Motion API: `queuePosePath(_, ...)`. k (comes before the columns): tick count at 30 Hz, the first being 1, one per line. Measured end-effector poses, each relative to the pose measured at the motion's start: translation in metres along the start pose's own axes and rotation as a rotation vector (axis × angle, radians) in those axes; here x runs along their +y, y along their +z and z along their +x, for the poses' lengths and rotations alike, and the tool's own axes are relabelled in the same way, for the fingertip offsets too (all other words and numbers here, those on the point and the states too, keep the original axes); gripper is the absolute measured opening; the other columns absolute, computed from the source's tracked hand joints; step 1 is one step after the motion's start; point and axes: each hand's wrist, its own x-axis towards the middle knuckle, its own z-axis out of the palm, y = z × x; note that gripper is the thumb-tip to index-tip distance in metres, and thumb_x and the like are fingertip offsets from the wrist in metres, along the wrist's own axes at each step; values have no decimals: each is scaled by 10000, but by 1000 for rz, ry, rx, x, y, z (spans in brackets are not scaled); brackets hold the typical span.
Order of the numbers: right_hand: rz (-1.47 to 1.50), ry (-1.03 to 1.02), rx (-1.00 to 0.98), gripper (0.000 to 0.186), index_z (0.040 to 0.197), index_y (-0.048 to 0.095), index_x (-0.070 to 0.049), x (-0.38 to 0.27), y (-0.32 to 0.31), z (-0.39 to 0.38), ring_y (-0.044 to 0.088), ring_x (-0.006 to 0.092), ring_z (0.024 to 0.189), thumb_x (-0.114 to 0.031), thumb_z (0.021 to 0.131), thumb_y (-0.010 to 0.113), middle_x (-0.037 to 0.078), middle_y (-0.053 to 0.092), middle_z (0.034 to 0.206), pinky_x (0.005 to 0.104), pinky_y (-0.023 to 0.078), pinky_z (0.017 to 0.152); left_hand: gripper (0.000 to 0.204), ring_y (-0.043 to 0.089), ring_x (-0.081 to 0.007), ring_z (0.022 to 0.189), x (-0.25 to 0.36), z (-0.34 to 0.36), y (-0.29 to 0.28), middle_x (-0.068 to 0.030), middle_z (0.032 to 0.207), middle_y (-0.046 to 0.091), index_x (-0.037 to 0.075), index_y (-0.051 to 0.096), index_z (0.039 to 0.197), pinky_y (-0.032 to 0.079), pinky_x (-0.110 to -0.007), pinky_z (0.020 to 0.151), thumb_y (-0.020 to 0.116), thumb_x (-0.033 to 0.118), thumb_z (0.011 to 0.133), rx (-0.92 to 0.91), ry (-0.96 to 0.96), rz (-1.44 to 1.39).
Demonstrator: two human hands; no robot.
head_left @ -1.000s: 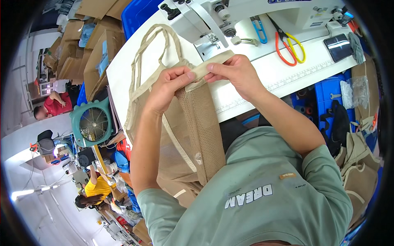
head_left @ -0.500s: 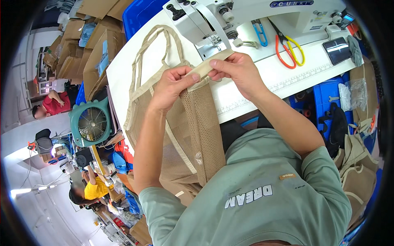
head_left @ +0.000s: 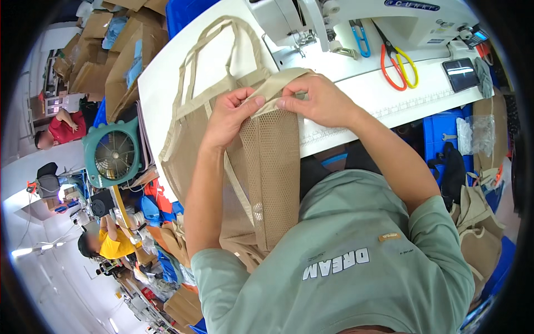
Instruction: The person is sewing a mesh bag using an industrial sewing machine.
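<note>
A beige mesh tote bag hangs over the front of the white table, its two strap handles lying toward the back left. My left hand pinches the fabric band along the bag's top edge between thumb and fingers. Close beside it, my right hand grips the same band, and a loop of the beige strip rises between the two hands. Just beyond them stands a white sewing machine, its presser foot and needle area apart from the bag. The fingertips under the band are hidden.
Red-and-yellow-handled scissors, blue thread snips and a phone lie on the table, right of centre. A green fan stands at left, near cardboard boxes. Two people work farther left. Blue crates sit at right.
My hands have drawn closer together, the right one lower and turned inward. The band, flatter before, now folds up in a loop. The view has shifted slightly, so the machine appears higher and farther right.
</note>
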Motion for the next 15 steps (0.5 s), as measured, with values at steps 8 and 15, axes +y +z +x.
queuePosePath(8, 92, 184, 7, 355, 992, 776, -10, 5, -1, -12, 646, 181, 829, -364, 988, 750, 95, 727, 845, 330, 523, 862, 208, 671, -49, 842, -36, 5, 12, -6, 993, 758, -1, 748, 1145, 536, -217, 759, 744, 169, 1026, 14, -12, -186)
queuePosePath(15, 639, 367, 281, 411, 1175, 766, 35, -9, 20, -2, 709, 153, 973, -297, 939, 818, 87, 776, 1044, 298, 546, 886, 209, 683, -59, 851, -26, 8, 10, -12, 994, 765, 3, 747, 1148, 547, -220, 768, 750, 172, 1024, -47, 30, -184)
